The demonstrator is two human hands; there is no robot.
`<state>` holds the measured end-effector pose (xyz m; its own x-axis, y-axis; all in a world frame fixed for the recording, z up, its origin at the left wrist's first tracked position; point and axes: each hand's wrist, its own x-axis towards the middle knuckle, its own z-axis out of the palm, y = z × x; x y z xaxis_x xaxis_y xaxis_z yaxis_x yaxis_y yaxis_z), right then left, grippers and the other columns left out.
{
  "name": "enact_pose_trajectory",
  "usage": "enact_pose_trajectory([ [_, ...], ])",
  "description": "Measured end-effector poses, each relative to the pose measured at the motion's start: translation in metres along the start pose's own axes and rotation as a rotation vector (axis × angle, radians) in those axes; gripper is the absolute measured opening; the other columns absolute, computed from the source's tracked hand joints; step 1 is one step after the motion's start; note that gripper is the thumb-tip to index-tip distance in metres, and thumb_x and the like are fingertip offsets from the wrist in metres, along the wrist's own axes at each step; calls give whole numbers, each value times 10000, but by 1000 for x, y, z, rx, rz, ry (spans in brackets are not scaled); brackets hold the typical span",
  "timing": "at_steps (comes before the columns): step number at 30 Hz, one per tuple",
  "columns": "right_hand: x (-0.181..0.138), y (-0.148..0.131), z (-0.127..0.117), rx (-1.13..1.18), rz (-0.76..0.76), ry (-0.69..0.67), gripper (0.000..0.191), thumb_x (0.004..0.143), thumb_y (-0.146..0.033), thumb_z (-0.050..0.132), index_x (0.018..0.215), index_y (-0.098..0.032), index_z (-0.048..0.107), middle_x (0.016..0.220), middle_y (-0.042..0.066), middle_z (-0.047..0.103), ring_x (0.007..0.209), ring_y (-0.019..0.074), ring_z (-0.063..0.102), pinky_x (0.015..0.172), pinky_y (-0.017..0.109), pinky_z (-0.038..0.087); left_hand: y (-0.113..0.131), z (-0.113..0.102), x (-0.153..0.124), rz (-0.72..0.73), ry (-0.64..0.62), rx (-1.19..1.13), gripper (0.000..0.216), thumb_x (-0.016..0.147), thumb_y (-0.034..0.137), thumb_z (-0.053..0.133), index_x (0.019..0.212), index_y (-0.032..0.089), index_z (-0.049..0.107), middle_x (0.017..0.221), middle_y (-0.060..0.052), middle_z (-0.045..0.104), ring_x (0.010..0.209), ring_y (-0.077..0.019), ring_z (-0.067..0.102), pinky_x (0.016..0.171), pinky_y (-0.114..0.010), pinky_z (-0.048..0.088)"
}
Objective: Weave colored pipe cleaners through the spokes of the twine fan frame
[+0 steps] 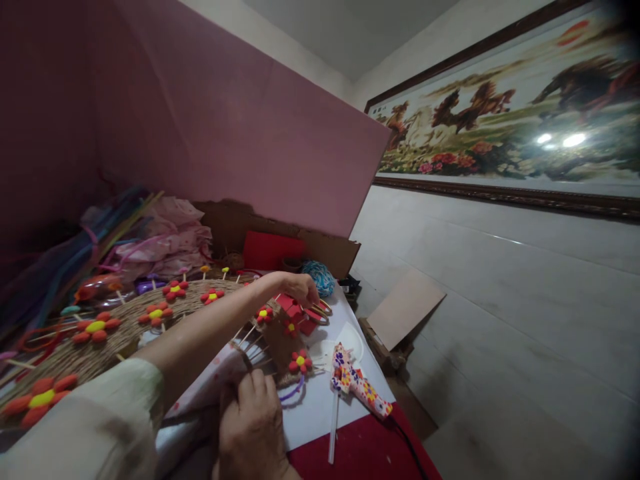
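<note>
Two hands work here: nearest, the right hand (253, 417) has its grip closed on the near edge of the jute-wrapped fan (275, 340), which lies on the desk (320, 407) just left of the glue gun (357, 385), and it should pin the fan without crushing the clay flowers (300, 361). Farther off, the left hand (300, 288) curls over what look like red scissors (314, 313); I cannot tell whether its grip is closed.

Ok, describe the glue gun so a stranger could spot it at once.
Find the big woven straw arc studded with red flowers and follow it to its near end, by the right hand. Just right of that, on the white sheet, lies the glue gun. It alone has a white body covered in coloured spots, with a pale glue stick poking from its back.
</note>
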<state>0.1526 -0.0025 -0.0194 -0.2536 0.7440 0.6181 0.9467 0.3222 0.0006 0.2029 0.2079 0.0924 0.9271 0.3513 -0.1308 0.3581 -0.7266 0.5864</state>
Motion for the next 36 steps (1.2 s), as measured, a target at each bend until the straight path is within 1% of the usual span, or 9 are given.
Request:
enact_pose_trajectory([
  [3,0,2,-4,35,55,102,83,636,-173,591,700,-151,542,753,96,536,712,234,467,613,381,377,9,-4,-14,-2,267,-1,202,742,180,613,924,101,653,830,-27,666,812,-156,603,695,-225,469],
  [6,1,4,-16,89,140,204,63,763,-161,493,710,-170,526,738,74,537,708,222,471,616,357,361,18,1,-41,-40,550,34,267,762,180,543,994,92,642,897,-65,671,845,-176,593,707,-233,442],
  [9,4,12,-38,204,253,283,194,860,-189,401,704,-177,515,717,55,545,696,200,482,629,329,363,24,22,-79,-96,741,94,268,780,151,488,997,122,643,924,-84,669,841,-182,582,712,-252,424],
  [11,10,25,-56,311,381,322,217,876,-181,369,730,-176,530,738,52,566,725,191,511,658,311,385,24,43,-107,-121,798,137,233,782,128,477,925,141,661,894,-80,670,815,-181,578,711,-261,418],
  [16,35,86,-83,398,582,213,229,829,-170,412,864,-170,638,895,54,663,863,184,576,745,274,420,23,97,-159,-96,843,307,211,817,125,450,855,165,654,904,-85,638,892,-210,543,785,-313,413],
  [18,44,110,-79,327,599,195,280,821,-157,392,886,-153,664,928,67,675,875,182,580,778,274,415,22,115,-167,-40,792,411,161,791,156,516,885,188,643,969,-74,630,932,-218,523,823,-336,410],
  [22,47,139,-50,273,587,174,334,791,-88,378,900,-125,692,948,83,687,919,187,567,830,282,395,20,138,-171,-1,765,519,295,735,227,619,1030,215,603,1172,-80,565,1068,-265,454,905,-405,369],
  [28,32,147,-14,223,548,115,374,776,-76,394,996,-168,683,1004,51,680,998,208,516,886,309,364,16,148,-171,-19,752,541,326,756,251,612,1079,233,575,1157,-68,576,1095,-281,444,922,-445,338],
  [36,32,159,1,227,514,66,439,740,-50,391,1051,-186,668,1035,50,668,1021,211,494,890,314,363,21,150,-173,-34,745,533,178,788,219,575,963,198,600,1071,-80,587,1060,-271,457,927,-449,337],
])
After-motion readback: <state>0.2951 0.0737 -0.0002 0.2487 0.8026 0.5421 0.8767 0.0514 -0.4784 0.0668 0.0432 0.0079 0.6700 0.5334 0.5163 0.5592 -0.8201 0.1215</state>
